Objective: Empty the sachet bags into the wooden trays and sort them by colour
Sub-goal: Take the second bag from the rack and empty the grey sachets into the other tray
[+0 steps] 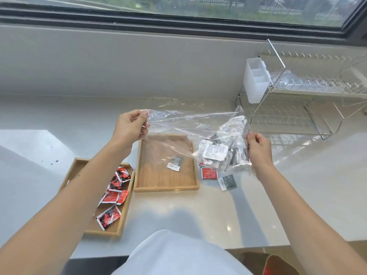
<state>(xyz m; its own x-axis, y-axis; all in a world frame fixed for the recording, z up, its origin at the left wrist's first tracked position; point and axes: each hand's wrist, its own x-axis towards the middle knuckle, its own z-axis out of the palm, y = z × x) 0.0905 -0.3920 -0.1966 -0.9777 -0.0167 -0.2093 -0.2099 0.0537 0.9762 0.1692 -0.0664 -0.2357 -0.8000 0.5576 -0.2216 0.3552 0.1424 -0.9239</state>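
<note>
Closest in, the left wooden tray (103, 232) holds a bunch of red sachets (114, 196), and the next wooden tray (166, 188) has just one dark sachet (175, 165) in it. Above that tray, the left hand (129, 128) and the right hand (258, 149) each pinch one end of the clear bag (188, 126) with curled fingers. The bag is pulled wide, with a pile of sachets (218, 151) sitting low at its right end, and a wire dish rack (297, 108) stands farther back.

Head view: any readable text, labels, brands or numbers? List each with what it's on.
None can be read.
White sachets in the clear bag: dark print, too blurred.
Grey sachet in the middle tray: label strip, too small.
Red sachets in the left tray: markings only, no legible words.
</note>
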